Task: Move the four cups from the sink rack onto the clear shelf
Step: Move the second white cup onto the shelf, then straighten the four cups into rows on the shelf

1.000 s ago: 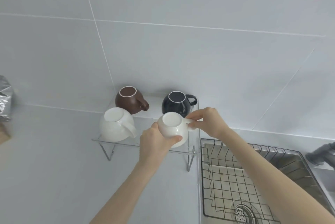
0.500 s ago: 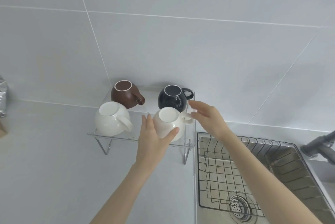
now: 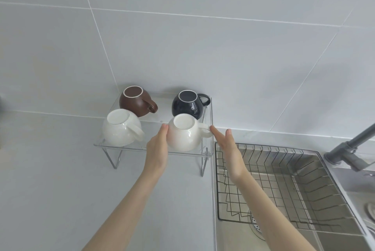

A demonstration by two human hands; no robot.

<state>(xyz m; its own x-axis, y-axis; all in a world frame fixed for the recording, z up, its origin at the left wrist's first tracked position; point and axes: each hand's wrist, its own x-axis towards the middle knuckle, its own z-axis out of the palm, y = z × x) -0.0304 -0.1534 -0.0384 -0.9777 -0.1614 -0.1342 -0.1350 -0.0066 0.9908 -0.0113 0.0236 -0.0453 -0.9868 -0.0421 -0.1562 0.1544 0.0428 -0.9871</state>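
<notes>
Several cups stand upside down on the clear shelf (image 3: 113,145): a brown cup (image 3: 135,104) back left, a black cup (image 3: 187,106) back right, a large white cup (image 3: 119,129) front left and a white cup (image 3: 183,135) front right. My left hand (image 3: 157,147) is flat with straight fingers, its fingertips touching the left side of the front right white cup. To the right of that cup's handle, my right hand (image 3: 228,149) is open, its fingertips at the shelf's right edge.
The wire sink rack (image 3: 284,185) sits in the steel sink at the right and holds no cups. A grey faucet (image 3: 349,149) reaches in from the far right. The tiled wall rises behind the shelf; grey counter lies to the left.
Both hands have let go of the front right white cup, which now rests on the shelf. The right hand has drawn back from the handle and the left hand has opened flat.
</notes>
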